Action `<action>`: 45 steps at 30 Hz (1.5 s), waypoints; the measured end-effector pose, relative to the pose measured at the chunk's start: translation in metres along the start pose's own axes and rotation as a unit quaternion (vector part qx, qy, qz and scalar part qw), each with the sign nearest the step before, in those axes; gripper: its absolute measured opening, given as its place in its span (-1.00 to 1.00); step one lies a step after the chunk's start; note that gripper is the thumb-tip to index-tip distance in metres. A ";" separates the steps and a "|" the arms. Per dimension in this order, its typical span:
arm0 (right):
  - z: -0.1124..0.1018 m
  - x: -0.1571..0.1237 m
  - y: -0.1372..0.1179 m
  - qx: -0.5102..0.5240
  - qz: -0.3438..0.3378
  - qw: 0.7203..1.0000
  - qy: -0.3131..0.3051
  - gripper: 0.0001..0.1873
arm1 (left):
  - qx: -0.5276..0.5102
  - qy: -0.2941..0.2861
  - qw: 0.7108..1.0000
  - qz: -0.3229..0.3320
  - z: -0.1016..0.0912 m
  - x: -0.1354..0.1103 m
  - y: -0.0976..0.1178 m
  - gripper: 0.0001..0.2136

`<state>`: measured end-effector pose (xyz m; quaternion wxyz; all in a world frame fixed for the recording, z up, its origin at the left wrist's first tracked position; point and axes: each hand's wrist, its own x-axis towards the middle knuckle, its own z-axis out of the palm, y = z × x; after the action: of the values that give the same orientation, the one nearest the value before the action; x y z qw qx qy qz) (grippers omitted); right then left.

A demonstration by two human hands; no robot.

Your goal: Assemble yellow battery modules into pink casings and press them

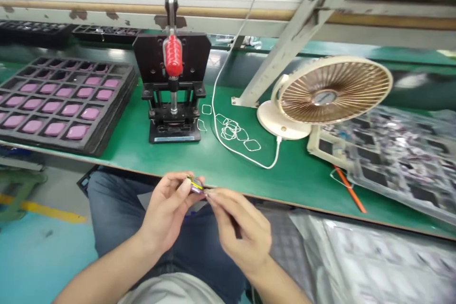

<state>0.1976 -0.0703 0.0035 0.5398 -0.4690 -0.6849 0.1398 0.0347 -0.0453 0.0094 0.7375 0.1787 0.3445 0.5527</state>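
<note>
My left hand (167,211) pinches a small purple part with a yellow edge (194,184) between thumb and fingers, just below the front edge of the green bench (221,161). My right hand (238,230) meets it from the right, its fingertips pressed together at the part's side. Both hands hover above my lap. A black toggle press with a red handle (173,88) stands on the bench straight ahead. Thin white rectangular rings (235,130) lie loose beside the press.
A black tray of pink parts (64,102) sits at the left. A cream desk fan (320,97) with a white cable (249,156) stands at the right, next to trays in clear plastic (399,152). An orange pencil (351,190) lies near the edge.
</note>
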 end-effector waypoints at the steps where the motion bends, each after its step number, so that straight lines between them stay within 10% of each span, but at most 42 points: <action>1: 0.010 -0.002 0.001 0.009 -0.009 1.000 -0.002 -0.50 | -0.001 0.007 1.000 0.011 -0.001 -0.002 0.001 -0.86; 16: 0.030 -0.014 0.022 -0.002 -0.073 0.997 -0.006 -0.29 | 0.030 0.048 0.997 0.061 -0.011 -0.002 -0.005 -0.80; 26: 0.035 -0.007 0.010 0.196 0.216 0.956 -0.027 -0.86 | 0.060 0.019 0.994 0.084 -0.022 -0.004 -0.006 -0.60; 36: 0.022 -0.022 -0.012 0.178 0.227 0.957 -0.001 -0.74 | 0.155 0.019 0.986 0.062 -0.024 -0.021 -0.009 -0.68; 41: -0.040 -0.069 -0.004 0.023 0.205 0.978 -0.038 -0.51 | 0.185 0.048 0.964 -0.184 -0.025 -0.024 -0.018 -0.50; 45: -0.163 -0.116 0.036 -0.262 0.387 0.884 0.009 -0.27 | 0.223 -0.021 0.935 -0.274 -0.027 -0.014 -0.039 -0.53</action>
<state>0.3547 -0.1954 -0.0302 0.3062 -0.8222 -0.4559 0.1494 0.0401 -0.0745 -0.0299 0.8083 0.2488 0.4791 0.2348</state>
